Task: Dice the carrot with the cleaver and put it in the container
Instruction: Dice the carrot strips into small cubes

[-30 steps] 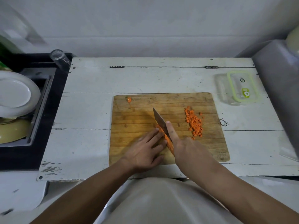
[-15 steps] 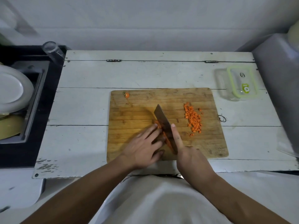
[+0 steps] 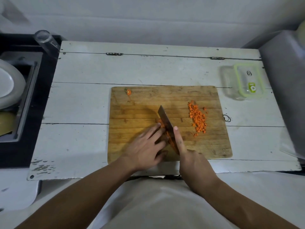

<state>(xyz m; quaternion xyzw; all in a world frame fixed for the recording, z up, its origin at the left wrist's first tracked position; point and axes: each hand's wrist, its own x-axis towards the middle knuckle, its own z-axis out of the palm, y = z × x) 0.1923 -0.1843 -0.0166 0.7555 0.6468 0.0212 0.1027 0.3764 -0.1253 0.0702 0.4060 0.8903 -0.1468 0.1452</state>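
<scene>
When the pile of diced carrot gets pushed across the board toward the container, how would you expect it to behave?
The diced carrot pile is many small loose cubes, so it will probably spread rather than move as one mass. A few strays already sit at its edges, suggesting pieces scatter easily. Being cube-shaped, they likely slide or tumble more than roll, and the wide cleaver blade on the cutting board could sweep them.

A home kitchen: sink (image 3: 24, 96) with plates (image 3: 6, 83), wooden chopping board (image 3: 148, 100).

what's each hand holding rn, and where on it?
Right hand: cleaver, grip at the handle end, forefinger along the blade. Left hand: pins the carrot to the board from above.
</scene>
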